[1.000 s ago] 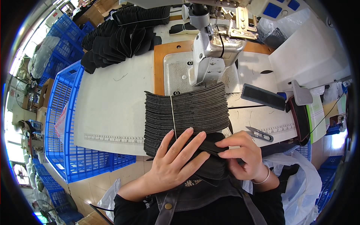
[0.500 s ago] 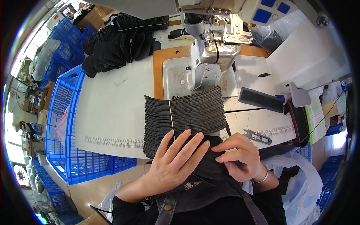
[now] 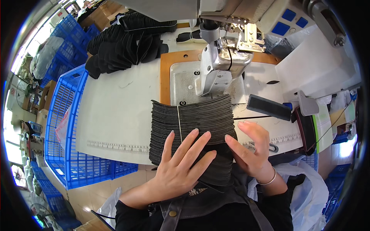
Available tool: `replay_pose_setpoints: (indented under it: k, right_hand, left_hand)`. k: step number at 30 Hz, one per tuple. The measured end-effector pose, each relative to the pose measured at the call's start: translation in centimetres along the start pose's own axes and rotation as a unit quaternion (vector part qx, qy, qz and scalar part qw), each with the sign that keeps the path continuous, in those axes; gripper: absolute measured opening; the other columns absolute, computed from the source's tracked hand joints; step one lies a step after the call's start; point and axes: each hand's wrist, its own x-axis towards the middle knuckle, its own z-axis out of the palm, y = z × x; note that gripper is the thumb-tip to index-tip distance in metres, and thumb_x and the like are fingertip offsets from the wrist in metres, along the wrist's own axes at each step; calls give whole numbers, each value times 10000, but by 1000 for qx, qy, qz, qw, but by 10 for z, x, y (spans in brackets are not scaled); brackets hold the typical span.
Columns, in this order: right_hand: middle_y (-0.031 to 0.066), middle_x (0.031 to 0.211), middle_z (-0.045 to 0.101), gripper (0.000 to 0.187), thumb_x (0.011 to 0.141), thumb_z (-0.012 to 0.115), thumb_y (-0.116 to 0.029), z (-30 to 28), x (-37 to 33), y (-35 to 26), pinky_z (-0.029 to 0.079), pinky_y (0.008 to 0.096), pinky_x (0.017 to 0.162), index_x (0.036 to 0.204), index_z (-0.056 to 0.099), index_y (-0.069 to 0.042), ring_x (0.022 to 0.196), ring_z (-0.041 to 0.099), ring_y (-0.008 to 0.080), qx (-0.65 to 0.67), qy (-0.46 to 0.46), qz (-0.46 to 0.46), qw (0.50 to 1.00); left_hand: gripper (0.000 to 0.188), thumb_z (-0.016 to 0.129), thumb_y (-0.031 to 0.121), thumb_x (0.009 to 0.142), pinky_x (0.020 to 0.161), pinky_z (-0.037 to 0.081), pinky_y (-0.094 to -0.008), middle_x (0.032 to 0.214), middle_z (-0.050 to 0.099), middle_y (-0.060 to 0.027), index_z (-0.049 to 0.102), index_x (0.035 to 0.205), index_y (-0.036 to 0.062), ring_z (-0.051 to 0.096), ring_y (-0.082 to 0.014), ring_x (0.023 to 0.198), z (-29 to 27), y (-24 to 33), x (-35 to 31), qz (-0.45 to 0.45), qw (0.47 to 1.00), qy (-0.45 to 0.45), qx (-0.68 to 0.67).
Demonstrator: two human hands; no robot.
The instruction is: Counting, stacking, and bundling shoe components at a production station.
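Note:
A thick stack of black fabric pieces [image 3: 204, 117] lies at the table's front edge, its layered edges facing up and a pale cord across it. My left hand [image 3: 185, 158] rests flat on the near part of the stack, fingers spread. Beside the stack's right side is my right hand [image 3: 250, 148], thumb and forefinger apart, with nothing visible between them. The forefinger side is close to the layers; whether it touches them I cannot tell. Part of the small thread snips [image 3: 273, 148] shows behind my right hand. The near end of the stack reaches my apron.
A sewing machine [image 3: 221, 69] stands just beyond the stack. More black pieces [image 3: 123, 50] are heaped at the back left. A blue crate [image 3: 58, 154] flanks the table on the left. A dark flat bar [image 3: 268, 107] lies right, and a plastic bag [image 3: 308, 188] hangs below it.
My right hand has opened from a pinch at the near part of the stack and moved up and right. My left hand stays on the stack. The view has shifted slightly.

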Motion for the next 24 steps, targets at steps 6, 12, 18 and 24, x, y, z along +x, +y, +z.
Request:
replay_pose_setpoints:
  k: [6,12,18,24]
  right_hand:
    - [125,1216,562,399,719,662,-47,-2,-4,-3,492,395,886,1110,690,-117,1080,550,305,13,-17,-19,1000]
    - [146,1227,574,366,728,646,-29,2,-3,-8,488,393,898,1090,680,-71,1111,547,312,-5,-14,6,1000]
    - [160,1231,576,356,747,647,-49,2,-5,-5,486,396,902,1102,659,-74,1113,546,322,5,-8,-5,1000]
    - [181,1231,584,299,807,617,-34,3,-6,-8,486,416,898,1101,612,-89,1137,539,344,60,-11,3,998]
  left_hand:
    - [364,619,173,751,1062,282,-566,1396,472,-194,616,1109,112,470,-354,1283,3,-4,-1,-2,1000,-2,-30]
    - [425,670,192,695,1065,292,-554,1391,469,-223,618,1109,113,466,-380,1284,3,-4,-1,10,1000,-6,-24]
    - [441,676,178,655,1061,307,-548,1398,461,-236,620,1087,108,452,-389,1298,3,-5,-1,6,999,-8,-32]
    - [439,683,172,625,1064,304,-545,1405,451,-248,615,1053,100,443,-397,1306,2,-4,0,4,999,-15,-41]
